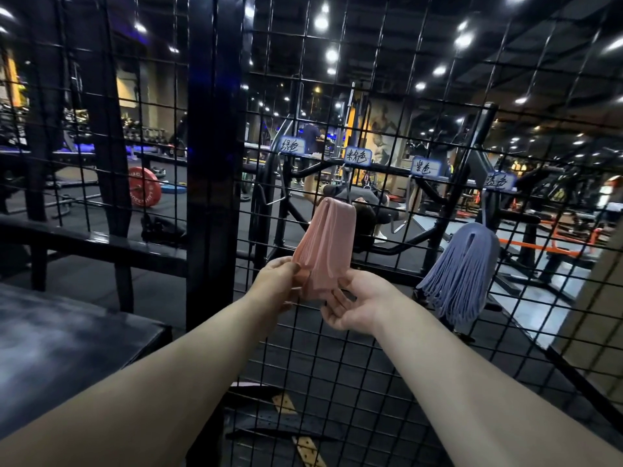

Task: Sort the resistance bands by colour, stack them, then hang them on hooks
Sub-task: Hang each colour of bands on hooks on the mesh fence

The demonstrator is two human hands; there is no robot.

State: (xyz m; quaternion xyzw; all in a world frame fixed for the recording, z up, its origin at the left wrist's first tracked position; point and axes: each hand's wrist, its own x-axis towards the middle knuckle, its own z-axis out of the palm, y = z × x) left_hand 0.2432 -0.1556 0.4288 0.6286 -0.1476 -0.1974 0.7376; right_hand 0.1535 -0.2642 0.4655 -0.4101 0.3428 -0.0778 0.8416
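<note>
Wire grid [350,365] ahead (platform [67,332] left)

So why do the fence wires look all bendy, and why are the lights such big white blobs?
Head view: the wide-angle lens bows the wire grid toward the frame edges. The ceiling lights blow out into white glare against the dim gym. The pink bands, held by the left hand and right hand, look sharp and evenly lit.

Dim gym hall, lit by round ceiling spotlights [332,54] upper centre and upper right, each flaring white. Wide-angle bend at frame edges. Forearms lower frame evenly lit, slightly soft. Background soft.
</note>
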